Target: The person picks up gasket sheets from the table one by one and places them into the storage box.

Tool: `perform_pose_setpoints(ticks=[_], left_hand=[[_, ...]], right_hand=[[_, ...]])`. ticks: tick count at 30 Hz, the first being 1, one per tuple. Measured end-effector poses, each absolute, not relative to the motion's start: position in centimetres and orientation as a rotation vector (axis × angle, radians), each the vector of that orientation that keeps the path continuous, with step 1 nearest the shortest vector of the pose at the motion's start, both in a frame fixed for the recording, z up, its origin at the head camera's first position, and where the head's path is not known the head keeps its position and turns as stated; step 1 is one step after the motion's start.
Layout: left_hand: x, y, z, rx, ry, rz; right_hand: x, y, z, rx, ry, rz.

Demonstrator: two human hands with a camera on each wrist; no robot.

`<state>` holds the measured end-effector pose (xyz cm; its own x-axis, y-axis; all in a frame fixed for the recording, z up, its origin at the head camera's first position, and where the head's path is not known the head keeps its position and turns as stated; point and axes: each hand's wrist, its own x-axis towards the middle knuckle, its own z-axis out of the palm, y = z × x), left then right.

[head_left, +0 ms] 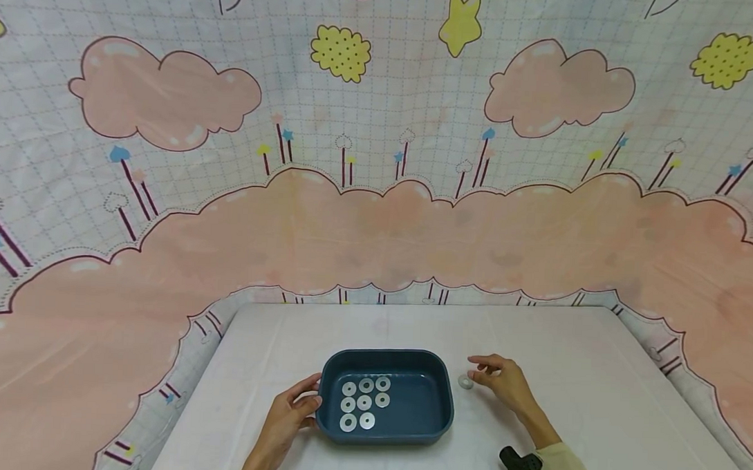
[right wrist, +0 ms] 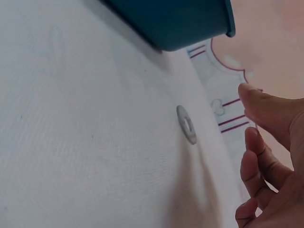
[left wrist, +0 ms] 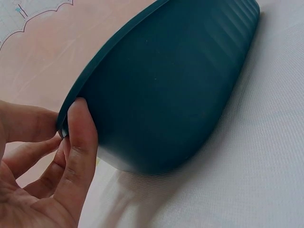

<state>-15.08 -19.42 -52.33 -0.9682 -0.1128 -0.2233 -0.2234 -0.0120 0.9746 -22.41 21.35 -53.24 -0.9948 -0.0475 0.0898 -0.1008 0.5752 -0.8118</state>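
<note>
A dark blue rectangular tub (head_left: 417, 406) stands on the white table. Inside, at its left side, flat metal washers (head_left: 348, 404) lie in rows of three, three and two. My left hand (head_left: 288, 413) holds the tub's left end; the left wrist view shows thumb and fingers pinching the rim (left wrist: 90, 66). To the tub's right, one more washer (right wrist: 182, 115) is seen near its outer wall. Close beside that washer is my right hand (head_left: 501, 383), fingers loosely bent and apart, with a gap between the fingertips and the washer in the right wrist view.
White cloth covers the table (head_left: 535, 337) on all sides of the tub. Behind rises a patterned curtain (head_left: 383, 228) with clouds and stars. A black band-like object (head_left: 521, 461) sits at my right sleeve (head_left: 564, 466).
</note>
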Motion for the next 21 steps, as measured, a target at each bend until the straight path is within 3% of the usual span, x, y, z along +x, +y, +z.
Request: perform_pose_setpoints(ticks=[21], left_hand=[[-15.1, -19.5, -52.4, -0.377, 2.154, 2.137]], right_hand=[[-22.9, 21.1, -55.1, 0.140, -2.838, 1.330]])
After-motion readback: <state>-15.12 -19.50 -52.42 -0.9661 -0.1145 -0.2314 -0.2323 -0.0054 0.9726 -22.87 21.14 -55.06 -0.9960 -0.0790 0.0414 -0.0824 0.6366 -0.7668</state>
